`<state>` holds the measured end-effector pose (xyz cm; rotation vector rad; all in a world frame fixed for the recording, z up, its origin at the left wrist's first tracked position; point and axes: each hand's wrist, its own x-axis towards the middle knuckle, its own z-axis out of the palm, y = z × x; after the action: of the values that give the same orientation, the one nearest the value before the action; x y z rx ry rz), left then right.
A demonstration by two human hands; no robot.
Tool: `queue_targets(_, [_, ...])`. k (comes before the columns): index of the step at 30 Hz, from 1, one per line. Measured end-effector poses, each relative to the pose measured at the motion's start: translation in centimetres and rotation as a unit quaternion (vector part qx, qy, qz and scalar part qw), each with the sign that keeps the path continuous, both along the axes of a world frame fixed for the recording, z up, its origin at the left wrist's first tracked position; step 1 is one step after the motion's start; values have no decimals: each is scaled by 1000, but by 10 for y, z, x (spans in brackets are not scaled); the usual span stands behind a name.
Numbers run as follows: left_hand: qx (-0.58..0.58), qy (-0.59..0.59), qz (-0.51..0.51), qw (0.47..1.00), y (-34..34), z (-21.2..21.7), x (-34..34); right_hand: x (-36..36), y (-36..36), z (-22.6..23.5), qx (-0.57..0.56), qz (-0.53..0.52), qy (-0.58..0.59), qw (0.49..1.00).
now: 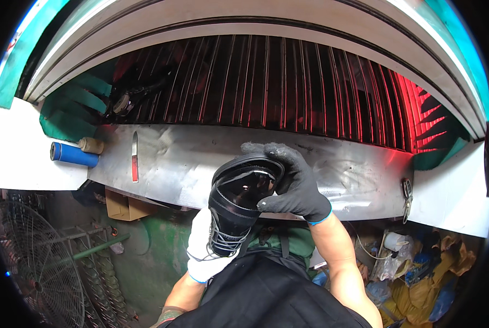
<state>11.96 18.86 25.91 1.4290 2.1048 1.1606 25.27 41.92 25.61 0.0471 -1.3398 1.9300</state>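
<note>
1. From my remote post, I took clock pos. from the black shoe (234, 199), which was near the middle of the head view, raised over the near edge of the metal surface (176, 167). I couldn't tell whether it touched down anywhere.
2. Shoe was tilted, glossy toe approx. toward 1 o'clk, lace-up end toward 7.
3. R hand (294, 183), dark glove, was at 2 o'clk: fingers wrapped round the toe and sole edge, thumb set against the near side, so the toe was clasped b/w them.
4. L hand (201, 249), white glove, was at 7 o'clk, up against the heel end. Its fingers were mostly hidden behind the shoe, so I couldn't tell if they were spread or closed. Loose lace lay across the glove.
5. On the surface at 10 o'clk I had a knife (135, 164), red handle toward the person.
6. Also at 10, farther out: blue roll (75, 155) w/ a beige roll (91, 145) just beside it.
7. 3 o'clk, surface's R end: small metal tool (406, 194), exact kind unclear.
8. 12 o'clk, beyond the surface: dark slats (244, 82), red-lit toward the R.
9. Below surface lvl: cardboard box (127, 206) at 9, fan guard (36, 276) at 8, yellow sacking (419, 295) at 4.
</note>
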Motion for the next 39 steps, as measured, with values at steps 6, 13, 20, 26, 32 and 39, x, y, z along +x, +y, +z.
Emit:
queue_targets(6, [-25, -1, -3, 1000, 4, 6, 0, -3, 1, -6, 7, -12, -1, 1000])
queue_targets(13, [-16, 6, -2, 1000, -1, 4, -5, -10, 1, 4, -5, 12, -12, 1000])
queue_targets(20, [-14, 10, 0, 1000, -2, 3, -5, -9, -1, 8, -6, 18, -41, 999])
queue_targets(26, [-35, -16, 2, 999, -5, 4, -4, -8, -2, 6, -14, 28, -37, 999])
queue_targets(32, [-20, -40, -2, 999, 0, 10, -1, -5, -3, 11, -15, 33, -61, 997])
queue_targets(39, [-25, -8, -2, 1000, -5, 4, -5, -7, -3, 10, 0, 32, -53, 998])
